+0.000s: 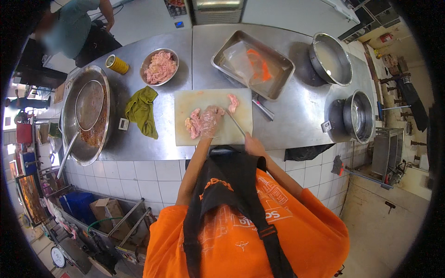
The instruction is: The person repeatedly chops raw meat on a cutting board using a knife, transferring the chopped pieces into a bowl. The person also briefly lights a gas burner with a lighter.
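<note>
A white cutting board point(222, 133) lies before me on the steel table. My left hand point(209, 121), in a clear plastic glove, presses on a piece of raw meat point(219, 111) at the board's middle. My right hand point(255, 146) holds a knife point(237, 124) by its handle, the blade slanting over the board with its tip close to that piece. Left of my gloved hand lies a small heap of raw meat point(195, 123). Beyond the knife tip, near the board's right side, sits another raw piece point(233, 103).
Left stand a bowl of raw meat point(160, 67), a green cloth point(143, 112), a yellow can point(117, 64) and a large basin point(107, 114) with a strainer point(89, 106). Right are a steel tray point(285, 83), a cleaver-like tool point(263, 108) and two metal bowls point(330, 59). A person point(74, 31) stands across the table.
</note>
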{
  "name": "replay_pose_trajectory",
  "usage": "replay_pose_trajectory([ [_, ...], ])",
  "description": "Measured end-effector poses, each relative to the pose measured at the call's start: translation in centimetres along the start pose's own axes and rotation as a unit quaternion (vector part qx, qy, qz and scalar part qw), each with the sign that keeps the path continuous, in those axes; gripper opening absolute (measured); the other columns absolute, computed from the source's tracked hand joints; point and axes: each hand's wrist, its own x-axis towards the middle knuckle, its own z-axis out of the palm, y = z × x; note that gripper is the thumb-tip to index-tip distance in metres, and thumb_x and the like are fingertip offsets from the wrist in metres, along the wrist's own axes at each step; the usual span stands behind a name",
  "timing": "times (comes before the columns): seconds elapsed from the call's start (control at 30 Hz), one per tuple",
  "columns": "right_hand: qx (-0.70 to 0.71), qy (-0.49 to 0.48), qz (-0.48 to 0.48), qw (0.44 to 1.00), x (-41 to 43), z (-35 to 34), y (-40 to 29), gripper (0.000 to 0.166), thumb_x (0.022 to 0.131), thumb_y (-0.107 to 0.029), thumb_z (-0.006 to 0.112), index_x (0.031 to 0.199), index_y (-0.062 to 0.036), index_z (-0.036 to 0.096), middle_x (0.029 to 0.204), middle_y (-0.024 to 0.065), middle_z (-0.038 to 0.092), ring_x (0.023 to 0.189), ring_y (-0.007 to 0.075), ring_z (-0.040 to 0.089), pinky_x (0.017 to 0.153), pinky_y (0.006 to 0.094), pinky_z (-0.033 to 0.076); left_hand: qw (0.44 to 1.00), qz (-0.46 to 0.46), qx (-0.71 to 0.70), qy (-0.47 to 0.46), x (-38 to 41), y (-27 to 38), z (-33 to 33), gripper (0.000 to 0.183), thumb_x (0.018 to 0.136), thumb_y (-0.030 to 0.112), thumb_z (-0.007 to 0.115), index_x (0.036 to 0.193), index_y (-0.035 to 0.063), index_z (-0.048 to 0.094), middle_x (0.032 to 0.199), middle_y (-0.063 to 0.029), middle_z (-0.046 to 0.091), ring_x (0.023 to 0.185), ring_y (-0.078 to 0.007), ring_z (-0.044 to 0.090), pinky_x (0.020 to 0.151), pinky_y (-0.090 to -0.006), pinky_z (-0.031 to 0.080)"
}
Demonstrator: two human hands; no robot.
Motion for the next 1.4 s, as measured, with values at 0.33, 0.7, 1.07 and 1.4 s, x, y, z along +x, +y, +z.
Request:
replay_pose_trajectory([
  [0.33,0.066,0.152,-0.063,0.984,1.2,-1.0,-3.7,0.021,0.091,-0.016,0.039,0.100,0.0023,0.045,0.078,0.0318,0.059,0.077,0.0497,0.058,0.068,0.0566,0.044,0.996,0.004,0.081,0.033,0.7,0.1,-2.9,0.024,0.088,0.029,0.052,0.090,0.0062,0.059,0.082,-0.0133,0.063,0.079,-0.0277,0.061,0.071,-0.0390,0.047],
  [0.7,-0.028,-0.030,-0.007,0.999,-3.8,-1.5,0.4,0.029,0.087,-0.020,0.043,0.109,-0.0015,0.042,0.099,0.0318,0.058,0.092,0.0488,0.058,0.080,0.0560,0.045,0.961,0.143,0.234,-0.014,0.3,-3.6,-0.7,0.009,0.081,0.014,0.055,0.087,0.0094,0.060,0.090,-0.0103,0.063,0.082,-0.0283,0.060,0.067,-0.0380,0.048],
  [1.07,0.148,0.202,-0.117,0.961,-0.5,-1.7,0.9,0.022,0.092,-0.019,0.042,0.095,0.0012,0.051,0.082,0.0310,0.058,0.078,0.0509,0.054,0.069,0.0559,0.042,0.984,0.076,-0.049,-0.153,2.7,0.6,-6.6,0.035,0.079,0.030,0.059,0.104,0.0060,0.057,0.093,-0.0116,0.064,0.083,-0.0265,0.061,0.072,-0.0365,0.047],
  [1.4,0.047,0.137,-0.122,0.982,2.5,1.2,3.5,0.020,0.084,-0.011,0.044,0.099,0.0002,0.051,0.089,0.0254,0.058,0.084,0.0445,0.056,0.073,0.0530,0.044,0.907,0.276,0.303,0.098,4.0,4.3,-0.9,0.032,0.077,0.027,0.058,0.099,0.0034,0.059,0.093,-0.0118,0.061,0.085,-0.0297,0.058,0.076,-0.0408,0.048],
])
